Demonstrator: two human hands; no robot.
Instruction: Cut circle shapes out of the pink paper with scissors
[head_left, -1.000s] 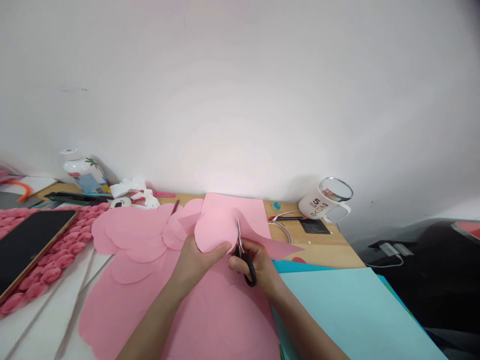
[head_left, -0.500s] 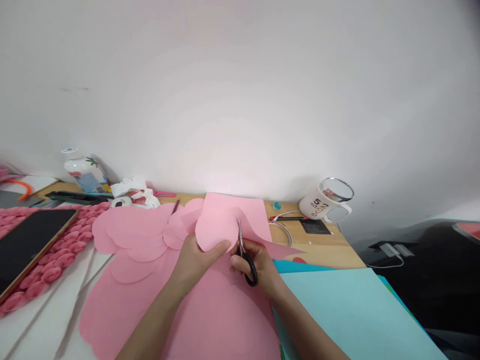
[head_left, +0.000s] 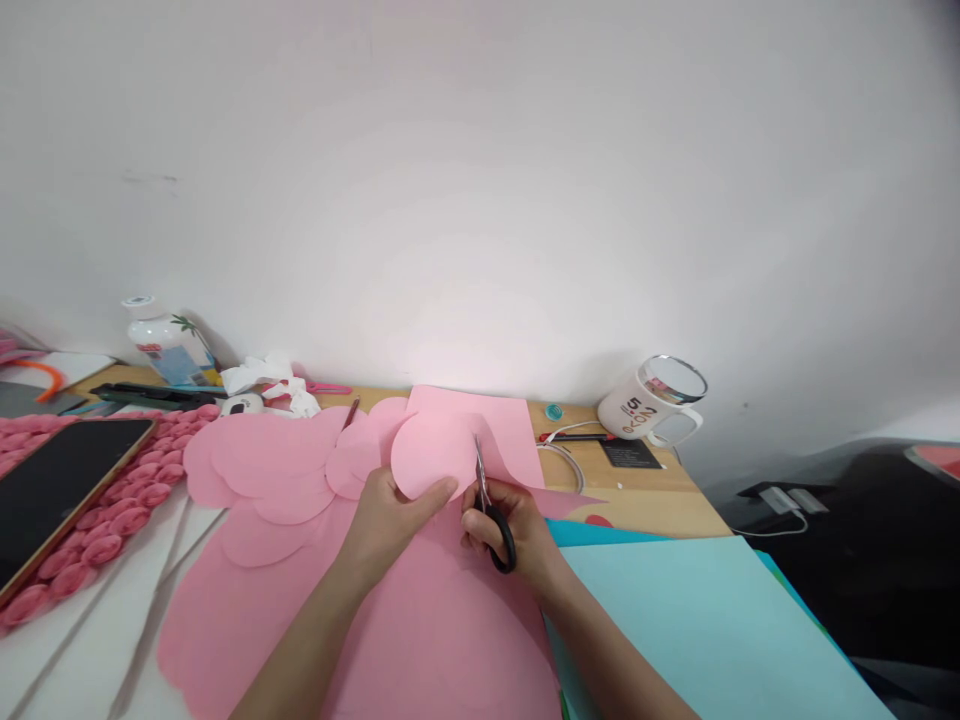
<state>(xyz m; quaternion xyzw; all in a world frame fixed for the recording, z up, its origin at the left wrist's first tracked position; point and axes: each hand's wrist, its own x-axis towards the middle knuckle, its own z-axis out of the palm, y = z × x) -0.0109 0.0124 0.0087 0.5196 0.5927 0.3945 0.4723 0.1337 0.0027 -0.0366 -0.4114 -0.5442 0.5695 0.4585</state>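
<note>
My left hand (head_left: pixel 390 522) pinches a rounded pink paper piece (head_left: pixel 435 455) and holds it lifted off the table. My right hand (head_left: pixel 517 530) grips black-handled scissors (head_left: pixel 489 510), whose blades point up into the paper's right edge. Beneath both hands lies a large pink sheet (head_left: pixel 420 630). Several cut pink petal shapes (head_left: pixel 270 470) are spread to the left of my hands.
A light blue sheet (head_left: pixel 697 620) lies at the right. A white mug (head_left: pixel 652 405), a cable and a small black card sit at the back right. A bottle (head_left: pixel 166 345), crumpled tissue and tools are at the back left, a dark tablet (head_left: pixel 60 485) on pink knit at the left.
The rounded paper piece has turned slightly in my left hand, and the scissors have edged a little along its right edge. Both hands stay in nearly the same place.
</note>
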